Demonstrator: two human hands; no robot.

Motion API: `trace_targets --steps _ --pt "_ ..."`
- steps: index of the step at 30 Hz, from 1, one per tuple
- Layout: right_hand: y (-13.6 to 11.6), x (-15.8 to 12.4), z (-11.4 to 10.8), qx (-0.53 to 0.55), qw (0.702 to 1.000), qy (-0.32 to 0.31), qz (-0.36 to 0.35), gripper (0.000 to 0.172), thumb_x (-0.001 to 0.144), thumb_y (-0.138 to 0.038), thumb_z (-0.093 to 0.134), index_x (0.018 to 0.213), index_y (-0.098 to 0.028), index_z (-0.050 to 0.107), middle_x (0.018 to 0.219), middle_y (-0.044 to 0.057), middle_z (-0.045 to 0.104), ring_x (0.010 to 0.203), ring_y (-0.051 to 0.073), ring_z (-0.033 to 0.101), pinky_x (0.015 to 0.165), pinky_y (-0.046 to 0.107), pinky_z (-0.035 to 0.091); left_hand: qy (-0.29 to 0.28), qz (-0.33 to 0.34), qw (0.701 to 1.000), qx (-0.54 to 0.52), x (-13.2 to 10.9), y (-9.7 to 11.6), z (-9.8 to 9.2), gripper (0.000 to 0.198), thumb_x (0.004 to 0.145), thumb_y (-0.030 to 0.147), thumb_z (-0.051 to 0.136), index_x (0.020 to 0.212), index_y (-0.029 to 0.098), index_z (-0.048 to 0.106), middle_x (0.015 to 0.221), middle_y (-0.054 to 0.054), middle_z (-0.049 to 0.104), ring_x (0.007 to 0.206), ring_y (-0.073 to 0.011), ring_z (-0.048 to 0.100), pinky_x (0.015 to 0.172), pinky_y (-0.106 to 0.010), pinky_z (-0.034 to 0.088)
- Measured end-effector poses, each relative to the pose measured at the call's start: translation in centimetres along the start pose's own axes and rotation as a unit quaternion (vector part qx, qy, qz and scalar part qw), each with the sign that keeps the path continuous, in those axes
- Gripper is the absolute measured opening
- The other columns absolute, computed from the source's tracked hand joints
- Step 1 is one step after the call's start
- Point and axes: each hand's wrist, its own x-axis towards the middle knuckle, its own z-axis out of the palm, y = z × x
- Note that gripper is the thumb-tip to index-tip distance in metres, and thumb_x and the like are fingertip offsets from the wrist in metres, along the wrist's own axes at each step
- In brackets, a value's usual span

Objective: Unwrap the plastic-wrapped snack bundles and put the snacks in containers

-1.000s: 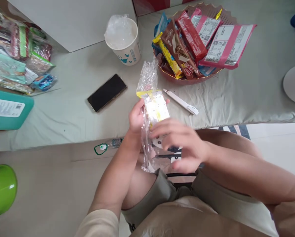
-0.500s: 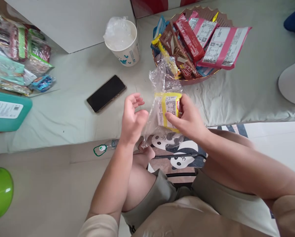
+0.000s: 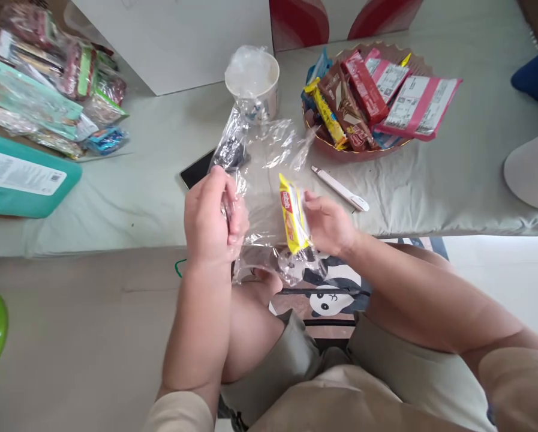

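Head view: we have both hands up over the front edge of the cloth-covered table (image 3: 138,222); our left hand (image 3: 215,213) is curled tight, fingers pressed into a fist around the left side of a clear plastic bag (image 3: 264,162); our right hand (image 3: 331,225) is at the bag's other side, thumb side up, right beside the yellow Nabati packet (image 3: 293,216); glare and film blur the contact there, so we can't tell if those fingers pinch anything or just rest against it.

Packet sits at the bag's right part, near upright, slightly tilted, red logo patch toward us; bag spreads between the two hands, its lower end hanging past the table edge.

Around it: black phone (image 3: 197,171) lies partly hidden behind bag and left hand; paper cup (image 3: 272,90) stands beyond the bag, crumpled clear plastic (image 3: 249,69) in its mouth; slim white utility knife (image 3: 340,189) lies just beyond our right hand; scalloped bowl (image 3: 367,155) behind the knife holds a red bar (image 3: 365,87), a brown wafer packet (image 3: 347,108) and a pink-and-white packet (image 3: 424,108) overhanging the rim; teal container (image 3: 66,186) is at far left, near a heap of wrapped snacks (image 3: 82,75).
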Motion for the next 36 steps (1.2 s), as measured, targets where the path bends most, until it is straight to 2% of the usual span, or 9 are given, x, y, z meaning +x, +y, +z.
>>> trace_targets --steps 6,11,15,19,22,24,27,31,36 --pt "0.6 -1.2 0.2 0.103 0.982 -0.093 0.13 0.065 0.074 -0.077 0.065 0.119 -0.031 0.054 0.114 0.006 0.074 0.105 0.029 0.071 0.088 0.051 0.06 -0.133 0.001 0.988 -0.075 -1.5 4.3 3.4 0.041 0.087 0.04 0.079 0.065 0.021 0.052 0.034 0.011 0.041 0.019 -0.0036 0.018 0.02 -0.014 0.02" --pt "0.1 -2.6 -0.2 0.159 0.973 -0.124 0.115 0.071 0.07 -0.08 0.072 0.124 -0.037 0.055 0.126 0.003 0.071 0.113 0.029 0.069 0.089 0.056 0.059 -0.117 0.017 0.99 -0.081 -0.2 5.3 3.4 0.051 0.109 0.052 0.035 0.069 0.023 0.045 0.03 0.013 0.02 0.015 -0.0051 0.011 0.02 -0.013 0.012" --pt "0.2 -3.3 -0.4 0.18 0.962 -0.155 0.135 0.055 0.077 -0.051 0.074 0.127 -0.037 0.056 0.129 0.003 0.07 0.116 0.027 0.068 0.09 0.055 0.059 -0.083 -0.016 0.985 -0.148 2.9 5.3 0.5 0.06 0.11 0.053 0.031 0.066 0.022 0.056 0.029 0.013 0.019 0.017 -0.003 -0.004 0.018 -0.014 0.001" --pt "0.6 -3.2 -0.3 0.171 0.951 -0.182 0.184 0.054 0.069 -0.017 0.065 0.122 -0.027 0.059 0.123 0.005 0.071 0.113 0.024 0.07 0.089 0.048 0.061 -0.22 -0.017 0.955 -0.2 6.1 5.0 -4.3 0.044 0.105 0.048 0.05 0.077 0.019 0.066 0.035 0.012 0.044 0.015 0.0005 0.018 0.017 -0.011 0.012" --pt "0.3 -2.8 -0.5 0.135 0.962 -0.157 0.175 0.06 0.064 -0.015 0.063 0.124 -0.024 0.061 0.124 0.006 0.072 0.11 0.023 0.07 0.09 0.043 0.06 -0.349 0.003 0.889 -0.295 8.0 4.6 -7.6 0.036 0.098 0.052 0.061 0.08 0.02 0.057 0.046 0.012 0.062 0.022 -0.0006 0.045 0.024 -0.008 0.03" --pt "-0.5 -3.0 -0.5 0.087 0.976 -0.136 0.144 0.061 0.061 -0.013 0.064 0.121 -0.022 0.064 0.123 0.006 0.073 0.109 0.022 0.07 0.092 0.04 0.058 -0.431 0.028 0.826 -0.363 8.8 4.1 -8.9 0.038 0.093 0.056 0.065 0.08 0.023 0.051 0.043 0.015 0.06 0.03 -0.0042 0.057 0.029 -0.009 0.039" --pt "-2.8 -4.5 0.0 0.01 0.992 -0.112 0.053 0.05 0.061 -0.014 0.064 0.11 -0.022 0.068 0.123 0.005 0.075 0.111 0.021 0.071 0.094 0.036 0.056 -0.507 0.065 0.76 -0.401 9.3 3.2 -9.2 0.038 0.094 0.061 0.061 0.085 0.025 0.052 0.038 0.017 0.054 0.034 -0.0079 0.062 0.029 -0.012 0.04" --pt "-9.2 -6.2 1.2 -0.114 0.981 -0.016 -0.155 0.037 0.066 -0.018 0.065 0.101 -0.028 0.067 0.128 0.0 0.074 0.111 0.023 0.071 0.093 0.042 0.058 -0.446 0.089 0.825 -0.336 8.7 2.0 -7.7 0.04 0.102 0.059 0.048 0.091 0.023 0.061 0.044 0.015 0.063 0.021 -0.0045 0.047 0.025 -0.012 0.033" --pt "-20.8 -2.2 1.8 -0.294 0.939 0.051 -0.172 0.02 0.084 -0.037 0.065 0.1 -0.025 0.066 0.134 0.005 0.072 0.12 0.024 0.068 0.093 0.044 0.059 -0.501 0.034 0.814 -0.292 7.9 1.7 -6.0 0.042 0.11 0.045 0.034 0.105 0.02 0.067 0.039 0.014 0.05 0.014 -0.002 0.022 0.028 -0.011 0.034"
